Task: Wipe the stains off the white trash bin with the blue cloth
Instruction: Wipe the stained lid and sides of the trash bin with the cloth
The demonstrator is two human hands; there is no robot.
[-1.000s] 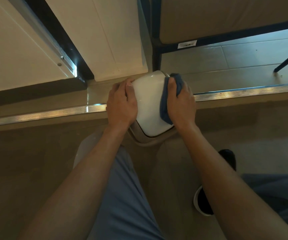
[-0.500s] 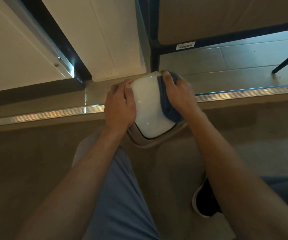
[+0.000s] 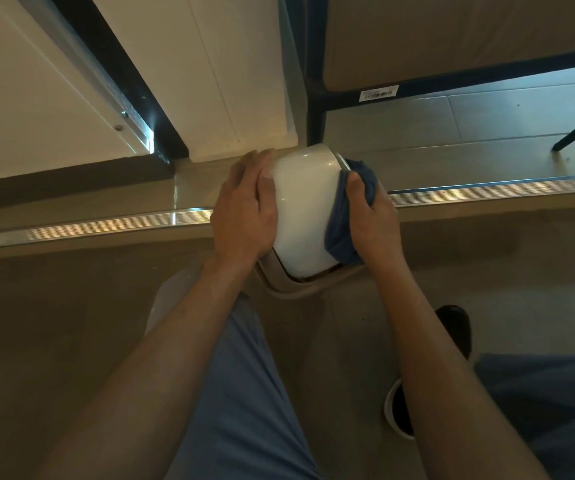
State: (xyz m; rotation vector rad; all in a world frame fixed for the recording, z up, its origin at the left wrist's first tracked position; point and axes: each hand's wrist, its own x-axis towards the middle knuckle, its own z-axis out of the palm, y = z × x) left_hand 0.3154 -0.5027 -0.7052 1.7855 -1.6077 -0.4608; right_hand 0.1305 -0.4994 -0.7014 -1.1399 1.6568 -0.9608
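My left hand (image 3: 244,209) lies flat on the bin (image 3: 305,213) so it won't tip — my right hand (image 3: 371,216) squeezes the cloth (image 3: 339,233) against its right side to rub.

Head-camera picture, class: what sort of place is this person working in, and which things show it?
Probably an indoor doorway in a home or office. A metal threshold strip crosses the tiled floor, a white door stands beside it, and a small white trash bin sits on the floor.

Both bare forearms reach forward and down. The left hand (image 3: 244,216) lies flat, fingers together. The right hand (image 3: 372,220) curls, thumb pressing inward.
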